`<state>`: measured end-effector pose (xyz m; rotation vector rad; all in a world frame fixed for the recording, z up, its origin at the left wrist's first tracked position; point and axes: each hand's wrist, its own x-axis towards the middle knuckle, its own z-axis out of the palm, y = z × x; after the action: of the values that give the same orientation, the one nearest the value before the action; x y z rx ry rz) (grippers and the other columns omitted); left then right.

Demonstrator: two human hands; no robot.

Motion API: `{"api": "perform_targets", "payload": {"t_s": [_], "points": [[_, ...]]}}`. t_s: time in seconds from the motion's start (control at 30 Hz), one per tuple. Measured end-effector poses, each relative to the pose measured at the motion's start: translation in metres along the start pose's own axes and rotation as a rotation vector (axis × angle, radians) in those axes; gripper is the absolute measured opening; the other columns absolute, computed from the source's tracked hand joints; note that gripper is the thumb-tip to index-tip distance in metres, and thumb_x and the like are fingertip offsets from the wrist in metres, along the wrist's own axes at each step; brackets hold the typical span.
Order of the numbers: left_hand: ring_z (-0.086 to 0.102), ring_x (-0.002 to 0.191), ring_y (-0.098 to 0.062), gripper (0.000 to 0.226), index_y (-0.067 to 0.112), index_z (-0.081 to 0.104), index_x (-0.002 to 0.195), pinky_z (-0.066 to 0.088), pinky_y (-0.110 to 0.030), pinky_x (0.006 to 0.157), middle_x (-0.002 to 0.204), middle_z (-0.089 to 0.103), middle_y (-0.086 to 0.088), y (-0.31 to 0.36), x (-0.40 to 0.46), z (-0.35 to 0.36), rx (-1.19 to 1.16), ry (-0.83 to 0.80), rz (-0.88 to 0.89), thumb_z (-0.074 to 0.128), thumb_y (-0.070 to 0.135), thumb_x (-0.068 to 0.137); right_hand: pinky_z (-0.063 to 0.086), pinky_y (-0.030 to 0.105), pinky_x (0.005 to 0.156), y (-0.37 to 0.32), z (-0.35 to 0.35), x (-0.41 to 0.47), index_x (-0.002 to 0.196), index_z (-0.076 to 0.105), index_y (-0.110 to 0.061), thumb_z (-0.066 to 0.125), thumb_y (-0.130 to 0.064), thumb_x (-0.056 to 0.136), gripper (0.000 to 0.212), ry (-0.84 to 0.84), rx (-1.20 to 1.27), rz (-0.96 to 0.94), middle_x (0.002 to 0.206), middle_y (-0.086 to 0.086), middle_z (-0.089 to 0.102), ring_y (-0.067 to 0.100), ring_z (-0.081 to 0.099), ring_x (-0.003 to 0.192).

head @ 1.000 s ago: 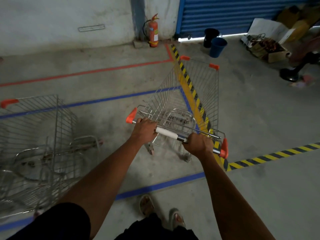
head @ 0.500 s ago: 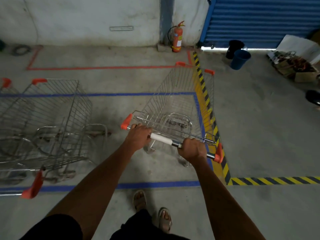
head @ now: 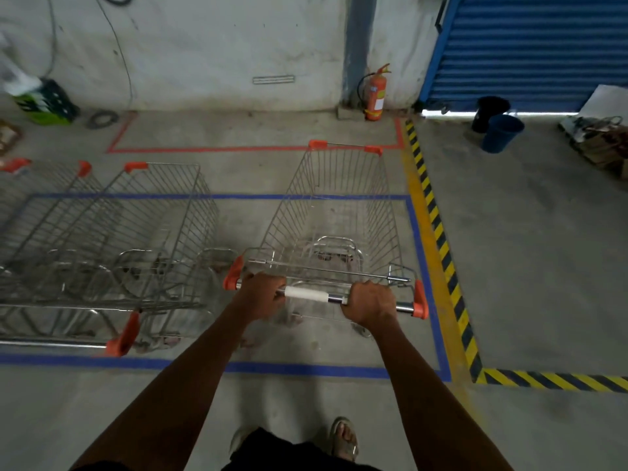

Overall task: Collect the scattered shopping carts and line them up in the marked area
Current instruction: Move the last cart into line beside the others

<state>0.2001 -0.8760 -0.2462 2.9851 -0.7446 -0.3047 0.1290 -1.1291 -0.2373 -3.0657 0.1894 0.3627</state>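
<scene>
Head view: left hand [head: 261,294] and right hand [head: 369,304] both clenched on the handle of the cart [head: 334,212], at 12 o'clock inside the blue-taped box [head: 419,246]. Parked carts [head: 112,239] sit at 9 o'clock, inside too. Looks nearly lined up; gap remains. Leftmost carts cropped, total count unclear.

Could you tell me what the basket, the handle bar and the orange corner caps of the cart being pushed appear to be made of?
The basket looks like thin steel wire, dull silver, judging by its open welded grid. The handle bar seems to be polished metal tube, shiny where bare, with a white sleeve at its middle, perhaps plastic or tape. The orange corner caps look like moulded matte plastic.
</scene>
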Motion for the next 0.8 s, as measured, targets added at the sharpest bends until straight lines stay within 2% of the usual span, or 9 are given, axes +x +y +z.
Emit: {"api": "perform_targets", "payload": {"t_s": [0.2, 0.37, 0.57, 0.8], "points": [[0.066, 0.108, -0.022, 0.024, 0.019, 0.067, 0.112, 0.046, -0.037, 0.101, 0.109, 0.073, -0.001, -0.05, -0.034, 0.002, -0.086, -0.061, 0.005, 0.06, 0.033, 0.095, 0.055, 0.04, 0.088, -0.058, 0.001, -0.013, 0.107, 0.07, -0.019, 0.057, -0.048, 0.088, 0.037, -0.032, 0.018, -0.008, 0.107, 0.007, 0.074, 0.031, 0.072, 0.1], [0.065, 0.108, -0.025, 0.025, 0.018, 0.065, 0.115, 0.048, -0.036, 0.094, 0.113, 0.072, -0.004, -0.075, -0.064, 0.008, -0.097, -0.05, 0.025, 0.057, 0.031, 0.096, 0.054, 0.037, 0.089, -0.094, 0.005, -0.031, 0.108, 0.07, -0.019, 0.057, -0.049, 0.09, 0.038, -0.027, -0.014, 0.011, 0.108, 0.007, 0.074, 0.03, 0.072, 0.102], [0.059, 0.117, -0.027, 0.03, 0.022, 0.06, 0.124, 0.042, -0.043, 0.103, 0.119, 0.069, -0.004, -0.082, -0.093, 0.022, -0.07, -0.043, 0.037, 0.054, 0.037, 0.098, 0.053, 0.036, 0.088, -0.108, 0.014, -0.051, 0.107, 0.068, -0.018, 0.057, -0.055, 0.089, 0.042, -0.02, -0.072, 0.024, 0.109, 0.006, 0.074, 0.028, 0.071, 0.104], [0.063, 0.113, -0.029, 0.03, 0.022, 0.06, 0.122, 0.044, -0.044, 0.101, 0.116, 0.07, -0.005, -0.083, -0.121, 0.022, 0.018, -0.043, 0.01, 0.052, 0.037, 0.098, 0.054, 0.035, 0.089, -0.124, 0.015, -0.077, 0.109, 0.068, -0.018, 0.055, -0.062, 0.09, 0.049, -0.029, -0.096, 0.018, 0.11, 0.006, 0.074, 0.028, 0.071, 0.105]]}}
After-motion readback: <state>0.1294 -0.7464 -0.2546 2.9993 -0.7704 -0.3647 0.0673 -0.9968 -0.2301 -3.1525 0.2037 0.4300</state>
